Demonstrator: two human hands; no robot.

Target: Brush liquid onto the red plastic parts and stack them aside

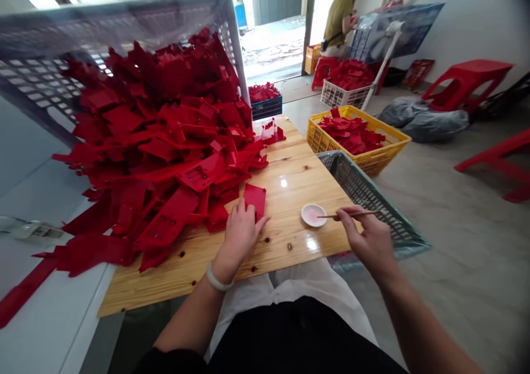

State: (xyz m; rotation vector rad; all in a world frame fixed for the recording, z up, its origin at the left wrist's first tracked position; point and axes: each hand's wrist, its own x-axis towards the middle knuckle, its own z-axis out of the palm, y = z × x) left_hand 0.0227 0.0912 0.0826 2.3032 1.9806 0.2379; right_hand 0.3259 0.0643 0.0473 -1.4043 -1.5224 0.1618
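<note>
The left hand (pixel 241 235) partly hides a red plastic piece (pixel 255 199).

Red plastic pcs (pixel 161 142): bright, uniform red. White crate (pixel 124 18): rows of rectangular holes. Pine board (pixel 290 197): pale yellow-tan w/ brown knots + streaky grain. Yellow crate (pixel 356 137): lattice sides. Grey crate (pixel 364 192): fine mesh pattern. White dish (pixel 313 215): pink inside. Bangle (pixel 218 277): pale, whitish. Stool (pixel 467 81): red. Co-worker's shirt (pixel 337 18): olive.
</note>
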